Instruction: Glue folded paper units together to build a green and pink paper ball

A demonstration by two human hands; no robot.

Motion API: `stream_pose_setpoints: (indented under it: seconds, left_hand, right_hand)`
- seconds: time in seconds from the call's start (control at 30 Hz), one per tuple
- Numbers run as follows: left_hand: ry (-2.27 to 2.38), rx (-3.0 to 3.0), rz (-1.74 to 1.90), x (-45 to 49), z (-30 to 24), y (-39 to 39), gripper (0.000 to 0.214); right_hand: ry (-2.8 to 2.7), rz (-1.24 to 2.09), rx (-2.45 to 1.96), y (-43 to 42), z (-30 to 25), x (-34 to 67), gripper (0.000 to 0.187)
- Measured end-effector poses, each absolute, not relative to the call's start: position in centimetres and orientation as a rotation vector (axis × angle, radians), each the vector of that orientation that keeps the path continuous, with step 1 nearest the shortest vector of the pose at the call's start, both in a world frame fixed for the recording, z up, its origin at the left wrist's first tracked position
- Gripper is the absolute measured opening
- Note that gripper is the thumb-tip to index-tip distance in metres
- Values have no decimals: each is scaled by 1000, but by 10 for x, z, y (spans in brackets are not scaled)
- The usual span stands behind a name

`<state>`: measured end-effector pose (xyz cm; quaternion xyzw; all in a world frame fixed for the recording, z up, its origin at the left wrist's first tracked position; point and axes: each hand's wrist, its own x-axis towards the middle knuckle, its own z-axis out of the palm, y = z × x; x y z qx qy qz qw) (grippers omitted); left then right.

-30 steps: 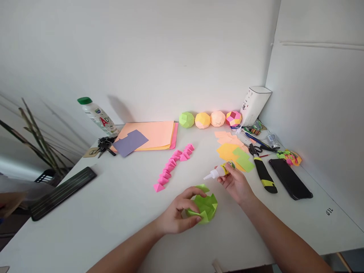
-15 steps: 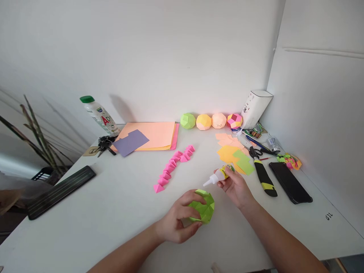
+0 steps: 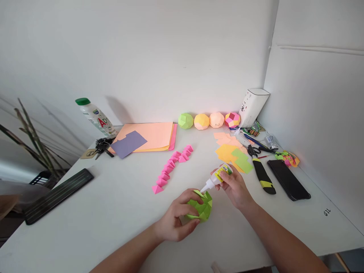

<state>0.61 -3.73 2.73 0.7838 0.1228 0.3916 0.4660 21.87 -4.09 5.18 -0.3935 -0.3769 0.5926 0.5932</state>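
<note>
A green folded-paper ball, open on top, is gripped by my left hand, fingers over its near-left side and rim. In my right hand is a small glue bottle with a yellow label, tilted down to the left. Its white nozzle tip is at the rim of the green ball; I cannot tell if it touches. A bent line of pink folded-paper pieces lies beyond my left hand. Green, yellow and peach paper pieces lie beyond my right hand.
Finished paper balls line the wall. Coloured sheets, a purple piece, keys and a white bottle are at back left. On the right lie scissors, a black-and-yellow cutter and a phone. A long black object lies left.
The glue bottle has come down and left, turning more steeply, so its nozzle now meets the ball's rim in view. My left hand keeps its hold; the view has shifted slightly.
</note>
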Motion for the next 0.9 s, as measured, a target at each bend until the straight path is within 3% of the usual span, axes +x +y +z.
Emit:
stream_pose_setpoints:
  seconds: [0.9]
  left_hand:
    - [191, 1966, 958, 8, 31, -39, 4]
  right_hand:
    - [-1041, 1329, -780, -44, 50, 216, 25]
